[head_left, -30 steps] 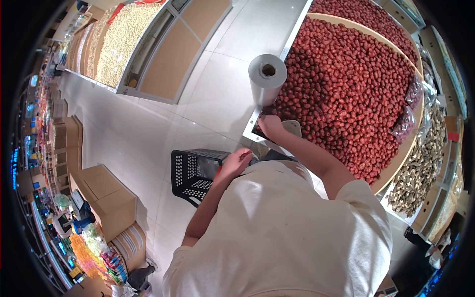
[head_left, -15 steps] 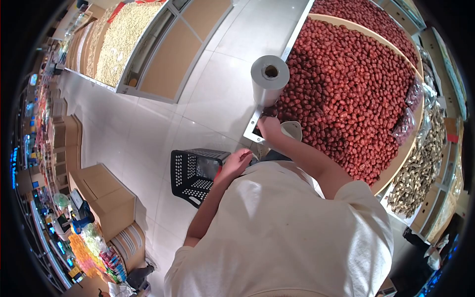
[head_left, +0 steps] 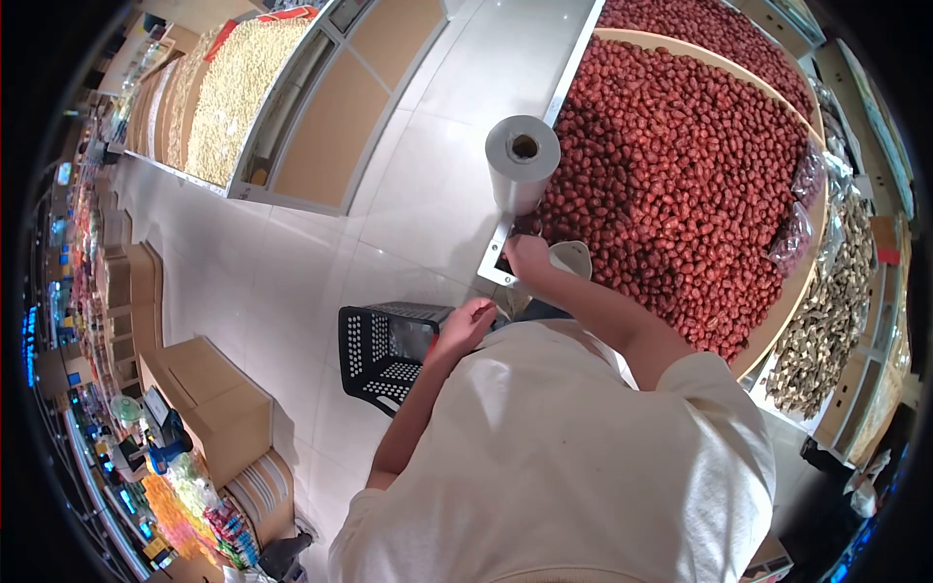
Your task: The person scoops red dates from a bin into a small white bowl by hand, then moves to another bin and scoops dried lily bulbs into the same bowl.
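My right hand (head_left: 527, 256) is at the near corner of the red date bin, its fingers curled down at the white metal corner frame (head_left: 493, 255). What they close on, if anything, is hidden. Just above it stands a roll of clear plastic bags (head_left: 522, 180). Beside my right wrist sits a pale scoop or cup (head_left: 573, 257), partly covered by my forearm. My left hand (head_left: 466, 325) is closed in front of my waist, and I cannot make out what is in it. A black perforated shopping basket (head_left: 362, 350) is beside my left forearm, with clear plastic inside.
Red dates (head_left: 680, 185) fill the large bin on the right, with bagged goods (head_left: 795, 238) at its far side. Dried mushrooms (head_left: 826, 311) lie beyond. Cardboard boxes (head_left: 209, 398) stand on the left. A bin of pale nuts or seeds (head_left: 238, 97) stands across the tiled floor (head_left: 292, 253).
The view has shifted slightly. My right hand stays at the bin corner and my left hand stays closed by the basket.
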A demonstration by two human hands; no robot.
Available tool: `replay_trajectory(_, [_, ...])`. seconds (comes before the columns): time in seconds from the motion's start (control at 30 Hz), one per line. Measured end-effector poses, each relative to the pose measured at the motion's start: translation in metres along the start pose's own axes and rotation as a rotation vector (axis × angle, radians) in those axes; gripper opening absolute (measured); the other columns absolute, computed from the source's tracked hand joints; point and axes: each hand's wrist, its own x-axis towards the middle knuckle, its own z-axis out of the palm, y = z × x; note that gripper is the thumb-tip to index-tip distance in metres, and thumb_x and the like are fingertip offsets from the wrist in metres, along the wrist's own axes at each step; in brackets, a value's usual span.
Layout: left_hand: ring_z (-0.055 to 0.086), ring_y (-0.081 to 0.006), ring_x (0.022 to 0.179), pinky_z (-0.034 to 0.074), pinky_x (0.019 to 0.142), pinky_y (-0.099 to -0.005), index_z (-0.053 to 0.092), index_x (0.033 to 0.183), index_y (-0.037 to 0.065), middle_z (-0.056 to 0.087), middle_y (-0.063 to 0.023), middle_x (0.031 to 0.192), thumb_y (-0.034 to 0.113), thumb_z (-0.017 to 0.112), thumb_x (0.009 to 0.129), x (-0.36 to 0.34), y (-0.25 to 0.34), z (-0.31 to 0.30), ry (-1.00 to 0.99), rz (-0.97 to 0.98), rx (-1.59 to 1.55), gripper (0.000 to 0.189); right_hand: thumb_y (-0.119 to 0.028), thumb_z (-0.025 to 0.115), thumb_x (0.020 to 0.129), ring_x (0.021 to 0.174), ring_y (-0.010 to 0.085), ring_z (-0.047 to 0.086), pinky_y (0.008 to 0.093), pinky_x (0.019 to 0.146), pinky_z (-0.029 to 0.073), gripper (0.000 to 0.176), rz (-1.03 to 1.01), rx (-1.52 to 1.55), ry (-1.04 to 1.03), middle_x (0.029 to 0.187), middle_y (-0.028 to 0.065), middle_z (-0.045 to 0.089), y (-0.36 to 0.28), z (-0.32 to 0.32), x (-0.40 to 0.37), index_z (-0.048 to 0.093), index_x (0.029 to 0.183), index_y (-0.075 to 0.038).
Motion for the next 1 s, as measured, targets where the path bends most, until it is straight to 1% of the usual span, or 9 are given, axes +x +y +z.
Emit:
replay_trajectory(0.1, [0.061,-0.0116,0.076,0.050,0.071,-0.0285,0.063,0.108,0.001,0.068,-0.0070,0.085,0.027,0.061,0.093,0.000,-0.003,-0.001,-0.001,0.019,-0.004,0.029,-0.017,0.062,0.076,0.071,0.0287,0.069,0.0435,0.058,0.052,0.010,0.018,0.025,-0.019,0.074,0.0121,0.068,-0.001,-0.002,0.000,0.068,0.074,-0.009])
replay_trajectory(0.17, [0.061,-0.0115,0.076,0.050,0.071,-0.0284,0.063,0.108,0.001,0.068,-0.0067,0.086,0.027,0.061,0.093,0.000,-0.001,-0.001,0.000,0.002,0.009,0.030,-0.017,0.063,0.077,0.073,0.0286,0.070,0.0425,0.060,0.054,0.010,0.088,-0.002,-0.113,0.077,0.0129,0.070,-0.004,-0.003,0.002,0.070,0.077,-0.010])
replay_trajectory(0.27, [0.061,-0.0112,0.076,0.050,0.071,-0.0282,0.063,0.108,0.001,0.068,-0.0065,0.086,0.027,0.061,0.093,0.000,0.000,-0.002,0.002,-0.020,0.018,0.030,-0.018,0.064,0.078,0.075,0.0281,0.070,0.0419,0.062,0.054,0.011,0.113,-0.009,-0.150,0.079,0.0125,0.070,-0.004,-0.001,0.004,0.072,0.079,-0.011])
replay_trajectory(0.43, [0.062,-0.0119,0.077,0.050,0.071,-0.0287,0.063,0.108,0.001,0.068,-0.0072,0.086,0.027,0.061,0.093,-0.001,0.003,-0.003,-0.005,-0.041,0.052,0.030,-0.020,0.065,0.078,0.071,0.0298,0.070,0.0422,0.060,0.054,0.013,0.096,-0.018,-0.110,0.074,0.0141,0.069,-0.005,-0.007,0.002,0.070,0.074,-0.009])
replay_trajectory(0.5, [0.058,-0.0080,0.080,0.049,0.074,-0.0268,0.064,0.109,0.002,0.068,-0.0037,0.090,0.027,0.062,0.093,0.000,-0.003,-0.003,0.006,0.003,0.032,0.030,-0.021,0.065,0.077,0.071,0.0296,0.070,0.0421,0.059,0.054,0.013,0.101,-0.023,-0.099,0.074,0.0135,0.069,-0.004,-0.005,0.003,0.070,0.074,-0.009])
replay_trajectory(0.57, [0.059,-0.0082,0.080,0.049,0.074,-0.0268,0.064,0.109,0.002,0.068,-0.0038,0.090,0.027,0.062,0.093,0.000,-0.005,-0.004,0.005,-0.008,0.034,0.030,-0.021,0.066,0.076,0.072,0.0296,0.069,0.0422,0.060,0.054,0.012,0.105,0.034,-0.078,0.073,0.0125,0.069,-0.002,-0.001,0.003,0.069,0.073,-0.009])
replay_trajectory(0.8, [0.061,-0.0096,0.083,0.050,0.077,-0.0271,0.065,0.111,0.002,0.069,-0.0050,0.093,0.027,0.062,0.093,0.000,-0.011,-0.005,0.003,0.000,0.039,0.031,-0.019,0.065,0.077,0.073,0.0300,0.069,0.0433,0.060,0.054,0.011,0.088,-0.036,-0.120,0.076,0.0130,0.069,0.004,-0.005,0.002,0.069,0.075,-0.009])
replay_trajectory(0.97, [0.061,-0.0094,0.084,0.050,0.078,-0.0271,0.065,0.112,0.002,0.069,-0.0049,0.094,0.026,0.062,0.094,0.000,-0.011,-0.006,-0.021,-0.047,0.004,0.030,-0.018,0.064,0.076,0.072,0.0321,0.067,0.0441,0.062,0.054,0.013,-0.034,0.003,-0.095,0.077,0.0136,0.066,0.014,-0.016,0.002,0.068,0.079,-0.007])
replay_trajectory(1.0, [0.061,-0.0092,0.084,0.049,0.078,-0.0268,0.065,0.113,0.002,0.069,-0.0048,0.094,0.026,0.062,0.094,0.001,-0.013,-0.006,-0.024,-0.045,-0.007,0.030,-0.018,0.064,0.076,0.072,0.0321,0.067,0.0441,0.062,0.054,0.013,-0.024,0.006,-0.103,0.077,0.0136,0.066,0.017,-0.021,0.001,0.068,0.079,-0.007])
